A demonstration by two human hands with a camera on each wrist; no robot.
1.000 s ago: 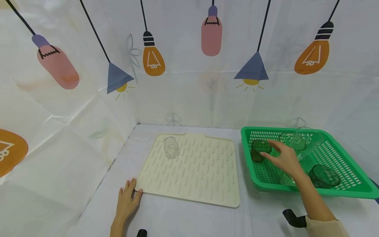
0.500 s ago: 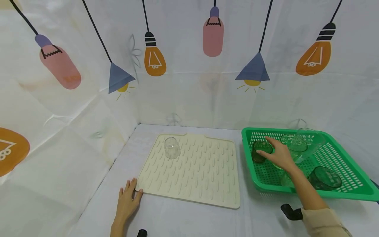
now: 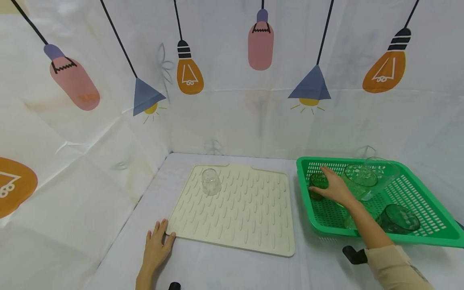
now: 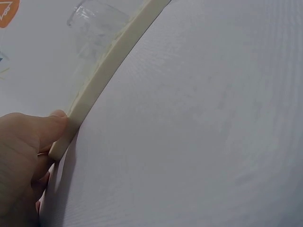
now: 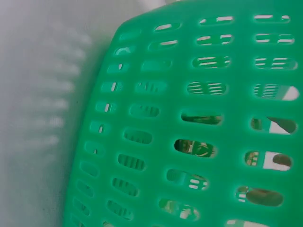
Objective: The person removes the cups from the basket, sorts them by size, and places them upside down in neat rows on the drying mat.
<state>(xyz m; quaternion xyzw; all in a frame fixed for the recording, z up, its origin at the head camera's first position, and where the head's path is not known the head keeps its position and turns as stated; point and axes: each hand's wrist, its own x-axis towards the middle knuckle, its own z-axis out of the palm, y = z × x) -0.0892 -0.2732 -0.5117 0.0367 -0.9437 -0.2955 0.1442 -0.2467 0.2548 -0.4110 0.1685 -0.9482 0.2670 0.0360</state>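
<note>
My right hand [image 3: 337,189] reaches into a green slotted basket [image 3: 315,229], thumb and index finger spread about a small dark green glass [image 3: 319,181] at its left end. The thumb overlaps the near side of the glass, the index finger its far rim. In the right wrist view, the basket wall [image 5: 156,113] hides most of this hand. At the near left corner of a cream ridged drying mat [image 3: 239,213], my left hand [image 3: 156,245] rests with thumb against the front edge and fingers along the side. A clear glass [image 3: 211,182] stands at the mat's back left.
Also in the basket are a green-looking glass [image 3: 360,177], a larger clear glass [image 3: 388,171] behind it and a dark glass [image 3: 398,219] near the front right. A white cloth printed with lamps [image 3: 232,121] stands behind the table.
My right hand has shifted left and slightly down, closer around the small dark green glass, and now covers more of it. My left hand stays at the mat corner.
</note>
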